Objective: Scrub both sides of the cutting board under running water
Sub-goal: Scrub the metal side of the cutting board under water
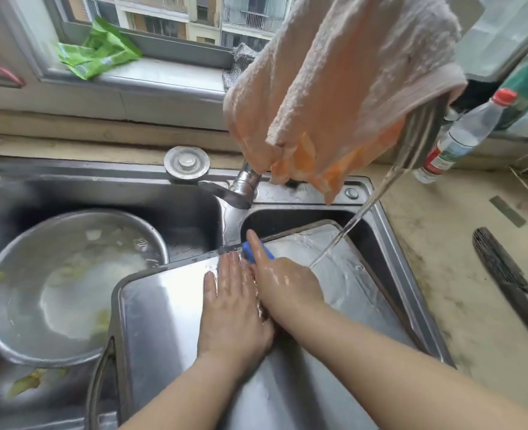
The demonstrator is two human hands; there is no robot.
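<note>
Left hand (pixel 233 302) flat, fingers straight, steadying rectangular steel cutting board (pixel 163 311) over sink (pixel 411 262). Right hand (pixel 282 282) grips blue scrubber (pixel 253 249). Best: scrub under water stream (pixel 343 234), then flip.

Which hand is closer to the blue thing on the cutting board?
Right. The right hand grips the blue thing; the left hand lies flat on the cutting board just beside it.

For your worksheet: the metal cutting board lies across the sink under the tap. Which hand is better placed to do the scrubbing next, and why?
Probably the right hand: its grip is on the blue scrubber, beside where the water stream lands on the cutting board. The left hand lies flat, steadying the board.
</note>
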